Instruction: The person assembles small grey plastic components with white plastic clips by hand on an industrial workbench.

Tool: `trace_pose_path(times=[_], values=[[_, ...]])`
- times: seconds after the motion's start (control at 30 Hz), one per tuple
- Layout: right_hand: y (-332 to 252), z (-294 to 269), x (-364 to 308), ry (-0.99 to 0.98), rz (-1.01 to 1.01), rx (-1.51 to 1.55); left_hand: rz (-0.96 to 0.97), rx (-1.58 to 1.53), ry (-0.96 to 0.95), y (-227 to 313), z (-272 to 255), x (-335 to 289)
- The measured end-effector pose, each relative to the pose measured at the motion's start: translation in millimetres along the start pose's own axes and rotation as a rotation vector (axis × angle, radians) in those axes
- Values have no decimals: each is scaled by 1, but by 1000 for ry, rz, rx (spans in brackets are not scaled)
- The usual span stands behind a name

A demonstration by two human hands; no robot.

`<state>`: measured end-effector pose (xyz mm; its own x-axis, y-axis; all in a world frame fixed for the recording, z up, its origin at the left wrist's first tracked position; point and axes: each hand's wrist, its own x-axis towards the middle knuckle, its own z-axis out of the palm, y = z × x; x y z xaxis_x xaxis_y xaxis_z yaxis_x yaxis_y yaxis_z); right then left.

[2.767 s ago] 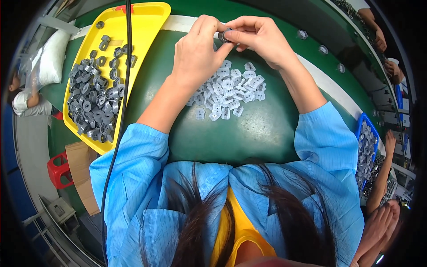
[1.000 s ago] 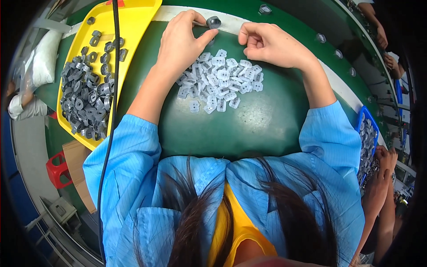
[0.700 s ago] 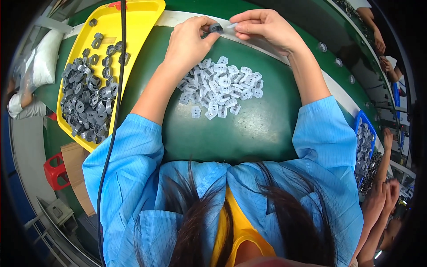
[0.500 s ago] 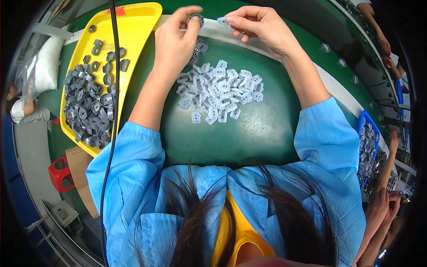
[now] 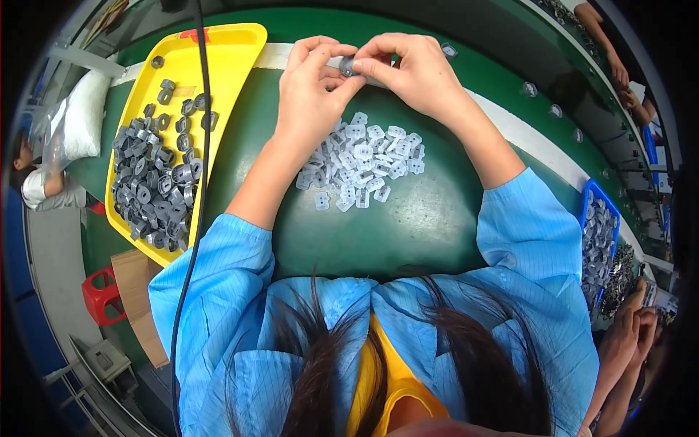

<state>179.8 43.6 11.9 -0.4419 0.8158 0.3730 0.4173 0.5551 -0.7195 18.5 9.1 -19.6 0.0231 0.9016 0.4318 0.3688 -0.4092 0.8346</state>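
Beyond the pile, my two hands meet at a small round grey plastic part (image 5: 347, 67). The fingers of my left hand (image 5: 309, 91) are closed around its left side. My right hand (image 5: 415, 73) pinches its right side with thumb and fingertips, which hide much of it. Any small translucent piece between the fingers is hidden. Below the hands, a loose pile of small translucent plastic pieces (image 5: 364, 156), each with dark holes, lies on the green table (image 5: 378, 237).
To the left, a yellow tray (image 5: 237, 62) holds many grey ring-shaped parts (image 5: 149, 186). A black cable (image 5: 200, 146) hangs across it. A blue bin (image 5: 617, 218) of grey parts stands at right, near another person's hands (image 5: 630, 335). Clear pieces (image 5: 529, 89) sit spaced along the green strip.
My hands have come together and moved slightly nearer. The translucent piece my right hand held apart is out of sight, and its fingers now touch the grey part.
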Motion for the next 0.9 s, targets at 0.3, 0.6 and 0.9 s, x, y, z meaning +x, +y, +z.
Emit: trace_pose_path(times=[0.3,0.6,0.9], values=[[6,8,-1,167,-25,-44,48,-11,18,7,0,-2],[16,-3,3,-225,479,696,161,61,-55,4,-2,-3],[8,-4,-1,-255,381,549,185,120,-129,11,-10,-8]])
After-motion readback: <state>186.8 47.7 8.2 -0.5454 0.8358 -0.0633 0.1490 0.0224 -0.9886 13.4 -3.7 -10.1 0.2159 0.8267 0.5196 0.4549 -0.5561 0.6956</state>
